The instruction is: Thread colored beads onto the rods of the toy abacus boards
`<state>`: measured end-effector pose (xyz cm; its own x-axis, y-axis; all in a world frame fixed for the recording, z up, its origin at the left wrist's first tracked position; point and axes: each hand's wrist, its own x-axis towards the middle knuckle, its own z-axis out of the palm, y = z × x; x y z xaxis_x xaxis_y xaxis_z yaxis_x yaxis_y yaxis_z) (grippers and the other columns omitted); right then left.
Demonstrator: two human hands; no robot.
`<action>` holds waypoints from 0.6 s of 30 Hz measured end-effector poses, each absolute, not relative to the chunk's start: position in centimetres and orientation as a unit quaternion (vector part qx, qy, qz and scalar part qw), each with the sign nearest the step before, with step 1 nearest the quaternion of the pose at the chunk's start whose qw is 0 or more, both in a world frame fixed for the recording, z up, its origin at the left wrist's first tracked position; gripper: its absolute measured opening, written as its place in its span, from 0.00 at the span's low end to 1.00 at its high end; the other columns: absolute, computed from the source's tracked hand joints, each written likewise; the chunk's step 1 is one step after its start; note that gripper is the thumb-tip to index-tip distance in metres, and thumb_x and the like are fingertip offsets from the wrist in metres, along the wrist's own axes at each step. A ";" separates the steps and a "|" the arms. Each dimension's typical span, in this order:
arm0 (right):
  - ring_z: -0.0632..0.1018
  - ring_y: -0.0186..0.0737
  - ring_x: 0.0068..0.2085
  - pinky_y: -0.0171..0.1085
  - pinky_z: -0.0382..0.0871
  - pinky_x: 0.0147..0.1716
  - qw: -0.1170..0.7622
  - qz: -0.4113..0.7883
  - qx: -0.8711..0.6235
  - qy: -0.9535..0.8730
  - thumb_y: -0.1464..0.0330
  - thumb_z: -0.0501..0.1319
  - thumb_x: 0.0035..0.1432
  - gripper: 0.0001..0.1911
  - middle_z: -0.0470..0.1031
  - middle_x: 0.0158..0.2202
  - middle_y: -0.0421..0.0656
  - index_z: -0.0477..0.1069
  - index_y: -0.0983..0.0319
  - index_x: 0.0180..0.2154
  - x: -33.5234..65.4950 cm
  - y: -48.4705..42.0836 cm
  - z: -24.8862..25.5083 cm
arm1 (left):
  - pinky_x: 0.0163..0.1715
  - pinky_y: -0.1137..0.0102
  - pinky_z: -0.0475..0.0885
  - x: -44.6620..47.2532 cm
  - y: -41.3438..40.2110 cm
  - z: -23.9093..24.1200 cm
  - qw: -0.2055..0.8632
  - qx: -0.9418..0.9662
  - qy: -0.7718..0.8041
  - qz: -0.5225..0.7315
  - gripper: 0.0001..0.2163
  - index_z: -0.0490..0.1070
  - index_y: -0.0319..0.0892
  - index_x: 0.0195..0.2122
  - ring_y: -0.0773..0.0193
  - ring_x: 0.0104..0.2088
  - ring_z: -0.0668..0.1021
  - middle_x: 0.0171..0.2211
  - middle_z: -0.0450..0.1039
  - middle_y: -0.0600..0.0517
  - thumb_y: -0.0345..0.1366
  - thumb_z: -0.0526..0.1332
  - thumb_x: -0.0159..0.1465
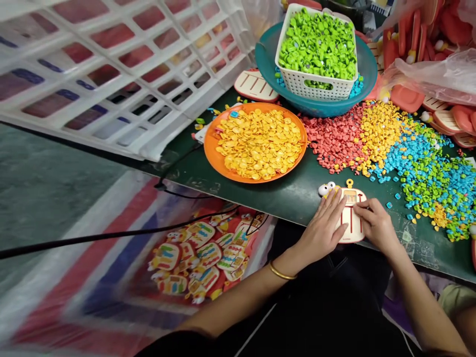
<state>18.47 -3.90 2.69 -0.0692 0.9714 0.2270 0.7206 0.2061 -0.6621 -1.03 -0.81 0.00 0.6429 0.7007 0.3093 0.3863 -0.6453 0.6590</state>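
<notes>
Toy at the table's near edge

The left hand lies open and flat on it. The right hand's fingers are bent on it; I can't tell if they hold anything. Farther back: orange plate, then white basket.

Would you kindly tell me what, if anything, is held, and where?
The left hand lies on the cream toy near its eyes; whether the right hand pinches anything is unclear.
</notes>
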 end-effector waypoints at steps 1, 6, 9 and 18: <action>0.77 0.42 0.41 0.41 0.74 0.42 0.329 0.203 -0.584 -0.714 0.70 0.54 0.65 0.15 0.77 0.38 0.46 0.80 0.54 0.42 18.1 -3.7 2.6 | 0.68 0.45 0.51 -1.0 -0.8 -0.1 0.281 0.861 0.313 0.284 0.34 0.31 0.42 0.72 0.48 0.72 0.45 0.72 0.40 0.37 0.39 0.52 0.72; 0.78 0.42 0.39 0.42 0.73 0.43 0.369 0.156 -0.637 -0.658 0.67 0.57 0.64 0.11 0.78 0.38 0.46 0.80 0.56 0.40 17.7 1.9 2.4 | 0.68 0.46 0.53 -1.0 -0.2 0.0 0.274 0.874 0.295 0.274 0.34 0.32 0.39 0.72 0.48 0.72 0.45 0.72 0.41 0.36 0.38 0.52 0.72; 0.76 0.44 0.37 0.43 0.71 0.40 0.310 0.093 -0.693 -0.644 0.69 0.61 0.61 0.08 0.77 0.34 0.48 0.80 0.60 0.35 19.0 5.1 2.5 | 0.67 0.45 0.55 -0.9 0.0 0.0 0.249 0.887 0.281 0.268 0.30 0.43 0.36 0.71 0.46 0.72 0.48 0.70 0.49 0.36 0.36 0.53 0.71; 0.74 0.43 0.41 0.42 0.72 0.41 0.328 0.061 -0.660 -0.674 0.66 0.54 0.67 0.14 0.75 0.37 0.47 0.80 0.57 0.41 19.5 -1.3 2.0 | 0.59 0.52 0.70 -0.5 -0.8 -1.4 0.181 0.830 0.304 0.432 0.21 0.66 0.36 0.59 0.51 0.58 0.74 0.54 0.74 0.40 0.31 0.59 0.64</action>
<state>19.54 -1.33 2.04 0.0848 0.9288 0.3608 0.8486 0.1224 -0.5147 -0.47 -0.76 -1.36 0.4421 0.6605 0.6069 0.3481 -0.7499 0.5626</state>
